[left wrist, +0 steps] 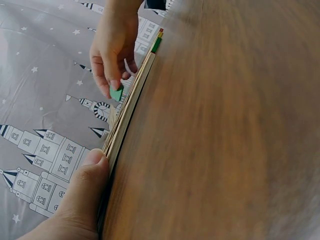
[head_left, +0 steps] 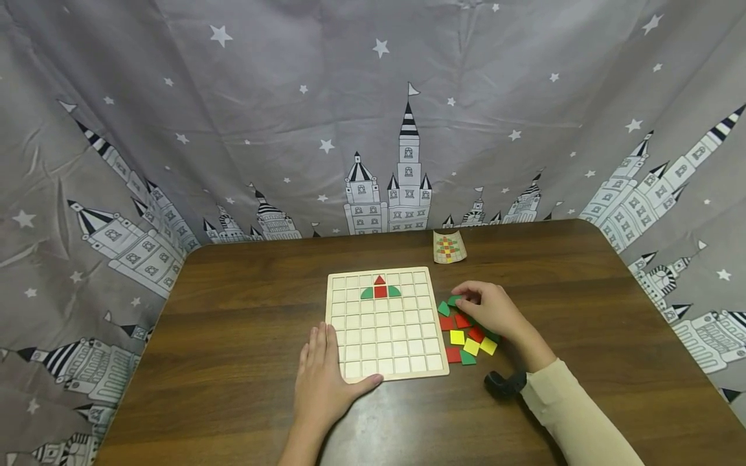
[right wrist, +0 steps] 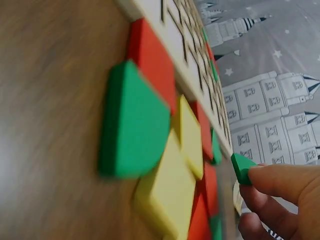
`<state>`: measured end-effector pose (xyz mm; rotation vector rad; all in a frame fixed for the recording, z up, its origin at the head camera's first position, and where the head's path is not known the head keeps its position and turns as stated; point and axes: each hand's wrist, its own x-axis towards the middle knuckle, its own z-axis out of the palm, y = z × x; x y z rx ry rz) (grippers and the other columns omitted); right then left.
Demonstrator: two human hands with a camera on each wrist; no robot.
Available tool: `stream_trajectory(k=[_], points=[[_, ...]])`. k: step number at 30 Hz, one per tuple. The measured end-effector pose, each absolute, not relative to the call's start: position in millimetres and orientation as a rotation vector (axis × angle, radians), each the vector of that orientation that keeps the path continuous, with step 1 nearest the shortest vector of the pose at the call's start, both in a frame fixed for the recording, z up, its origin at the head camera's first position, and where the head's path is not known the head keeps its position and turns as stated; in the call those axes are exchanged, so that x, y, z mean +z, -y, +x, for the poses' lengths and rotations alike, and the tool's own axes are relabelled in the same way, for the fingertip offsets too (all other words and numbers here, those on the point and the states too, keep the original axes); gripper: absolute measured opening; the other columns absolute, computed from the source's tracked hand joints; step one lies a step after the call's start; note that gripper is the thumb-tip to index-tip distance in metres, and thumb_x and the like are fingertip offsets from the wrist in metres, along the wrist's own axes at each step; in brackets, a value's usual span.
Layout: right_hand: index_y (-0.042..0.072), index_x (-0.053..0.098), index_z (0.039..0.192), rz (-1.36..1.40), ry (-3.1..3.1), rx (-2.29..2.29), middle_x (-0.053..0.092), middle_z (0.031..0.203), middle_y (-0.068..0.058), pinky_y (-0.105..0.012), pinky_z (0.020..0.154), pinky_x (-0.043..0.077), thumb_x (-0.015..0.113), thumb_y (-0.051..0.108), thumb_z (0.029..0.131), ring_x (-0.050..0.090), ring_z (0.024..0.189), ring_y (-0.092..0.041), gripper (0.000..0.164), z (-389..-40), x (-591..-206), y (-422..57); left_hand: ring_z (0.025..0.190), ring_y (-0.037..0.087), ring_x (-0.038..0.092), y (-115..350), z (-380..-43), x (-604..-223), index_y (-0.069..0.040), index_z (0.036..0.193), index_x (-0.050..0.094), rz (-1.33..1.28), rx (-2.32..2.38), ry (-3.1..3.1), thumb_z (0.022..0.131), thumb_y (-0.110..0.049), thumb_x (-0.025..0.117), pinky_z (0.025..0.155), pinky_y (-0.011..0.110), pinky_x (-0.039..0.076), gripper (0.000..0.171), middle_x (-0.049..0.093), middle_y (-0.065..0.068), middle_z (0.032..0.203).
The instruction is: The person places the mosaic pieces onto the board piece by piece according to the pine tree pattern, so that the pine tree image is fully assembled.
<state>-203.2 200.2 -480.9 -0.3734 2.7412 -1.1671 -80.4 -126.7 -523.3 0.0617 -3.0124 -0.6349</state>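
Note:
A square wooden grid board (head_left: 385, 333) lies on the table. Near its far edge sit a red triangle (head_left: 380, 280), a red square (head_left: 381, 292) and a green quarter-round on each side. My left hand (head_left: 323, 372) rests against the board's near left corner, fingers straight along the left side, thumb at the front edge. My right hand (head_left: 492, 310) is just right of the board and pinches a green quarter-round piece (right wrist: 241, 168) between thumb and fingers, raised above the other pieces. Beneath and nearer lie loose red, green and yellow pieces (head_left: 457, 337).
A small pattern card (head_left: 449, 247) with a coloured grid design lies near the table's back edge. The brown wooden table (head_left: 233, 336) meets a grey curtain (head_left: 268, 97) printed with castles and stars. A black strap device (head_left: 504, 384) is at the right wrist.

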Motion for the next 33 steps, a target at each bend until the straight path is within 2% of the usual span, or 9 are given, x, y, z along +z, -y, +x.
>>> stream_trajectory(k=[14, 27, 33], points=[[0.013, 0.072, 0.103, -0.505, -2.621, -1.324, 0.065, 0.086, -0.002, -0.024, 0.059, 0.043, 0.069, 0.017, 0.093, 0.052, 0.07, -0.016, 0.012, -218.8, -468.2, -131.6, 0.156, 0.032, 0.011, 126.2, -80.4, -523.5, 0.0, 0.157, 0.016, 0.053, -0.633, 3.012, 0.059, -0.096, 0.054, 0.125, 0.05, 0.016, 0.143, 0.014, 0.017, 0.166], [0.017, 0.071, 0.098, -0.614, -2.627, -1.231, 0.066, 0.086, 0.006, -0.024, 0.062, 0.045, 0.067, 0.02, 0.095, 0.051, 0.066, -0.011, 0.006, -221.1, -475.6, -64.9, 0.155, 0.032, 0.013, 127.2, -79.4, -523.1, 0.001, 0.157, 0.018, 0.041, -0.621, 3.0, 0.061, -0.095, 0.055, 0.125, 0.05, 0.017, 0.141, 0.017, 0.017, 0.166], [0.018, 0.071, 0.097, -0.663, -2.69, -1.149, 0.066, 0.082, 0.009, -0.025, 0.071, 0.047, 0.068, 0.022, 0.095, 0.055, 0.075, -0.008, 0.006, -220.0, -478.3, -42.5, 0.155, 0.033, 0.014, 127.4, -79.4, -523.5, 0.001, 0.157, 0.02, 0.035, -0.611, 2.983, 0.06, -0.096, 0.054, 0.125, 0.051, 0.018, 0.141, 0.017, 0.017, 0.166]])
